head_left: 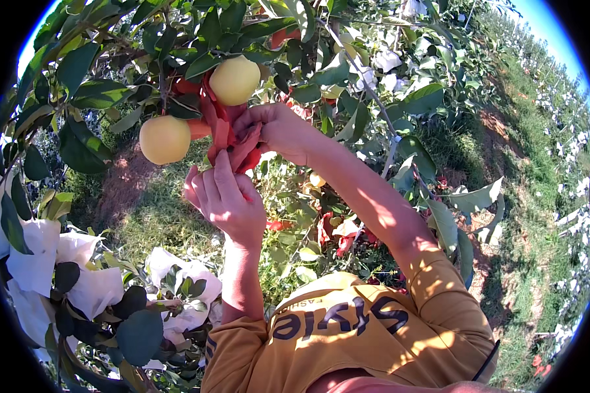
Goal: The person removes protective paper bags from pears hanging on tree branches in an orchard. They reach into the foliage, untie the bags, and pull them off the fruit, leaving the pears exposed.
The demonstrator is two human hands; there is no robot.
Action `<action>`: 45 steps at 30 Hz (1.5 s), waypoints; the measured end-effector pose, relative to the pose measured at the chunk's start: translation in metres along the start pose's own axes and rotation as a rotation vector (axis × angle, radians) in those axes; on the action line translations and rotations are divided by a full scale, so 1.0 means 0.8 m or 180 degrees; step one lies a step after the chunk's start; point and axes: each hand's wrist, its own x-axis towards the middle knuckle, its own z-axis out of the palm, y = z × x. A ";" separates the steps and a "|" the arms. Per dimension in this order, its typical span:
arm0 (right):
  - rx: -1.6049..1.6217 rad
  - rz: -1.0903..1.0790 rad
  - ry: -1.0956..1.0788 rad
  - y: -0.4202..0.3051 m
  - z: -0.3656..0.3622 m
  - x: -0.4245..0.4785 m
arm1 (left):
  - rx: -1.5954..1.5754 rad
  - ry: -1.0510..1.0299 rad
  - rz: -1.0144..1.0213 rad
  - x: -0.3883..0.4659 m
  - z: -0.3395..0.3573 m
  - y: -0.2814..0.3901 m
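Observation:
Crumpled red fruit-bag paper hangs beneath the branch, held between my two hands. My right hand pinches it from the right, fingers curled into its folds. From below, my left hand grips the lower edge with its fingertips. Whether a fruit is inside the paper is hidden. Just above the paper a pale yellow apple hangs bare on the tree. Another pale yellow apple hangs to the left, apart from my hands, with red paper behind it.
Leafy branches crowd the upper left. A thin bare branch runs down on the right beside my right forearm. White fruit bags hang among leaves at lower left. More red paper shows lower down. A grassy row stretches along the right.

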 end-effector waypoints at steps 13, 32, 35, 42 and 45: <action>-0.5156 0.1477 -0.1783 0.122 -0.145 -0.127 | -0.1315 -0.0650 -0.0980 -0.015 -0.046 -0.084; 0.0955 -0.1154 -0.0313 0.003 -0.008 0.086 | -0.3152 -0.0897 -0.0586 0.122 0.040 -0.180; 0.1252 -0.1102 -0.0546 0.010 -0.017 0.106 | -0.3011 -0.1744 -0.0096 0.157 0.016 -0.164; -0.0154 -0.1447 -0.0557 -0.012 -0.019 0.098 | -0.2198 -0.1946 -0.0746 0.162 0.040 -0.180; -0.0004 -0.1451 -0.0586 -0.018 -0.016 0.097 | -0.2807 -0.2029 -0.0956 0.158 0.035 -0.173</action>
